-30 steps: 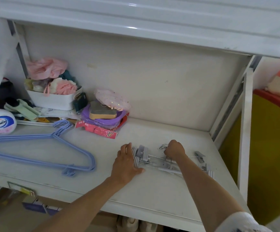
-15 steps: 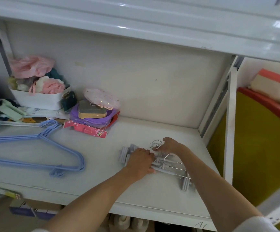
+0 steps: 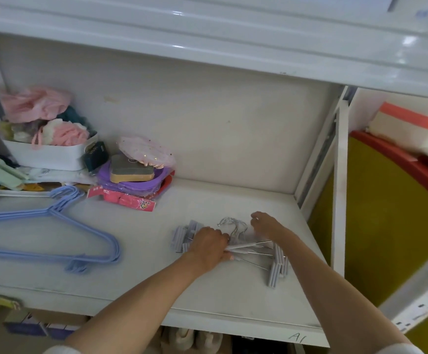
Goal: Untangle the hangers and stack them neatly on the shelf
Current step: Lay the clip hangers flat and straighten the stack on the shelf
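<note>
Two stacks lie on the white shelf [image 3: 136, 284]: blue hangers [image 3: 54, 233] at left, grey clip hangers [image 3: 253, 251] toward the right. Since a second ago the left hand [image 3: 209, 247] has slid from beside the clips onto their bars, fingers curled around them. The right hand [image 3: 265, 226] still rests by the hooks, grip unclear, so squaring up looks nearly finished.

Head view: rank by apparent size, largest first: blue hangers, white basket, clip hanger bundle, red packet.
1. blue hangers
2. clip hanger bundle, partly hidden by both hands
3. white basket; close to 2, and farther from the camera, so unsure
4. red packet
</note>
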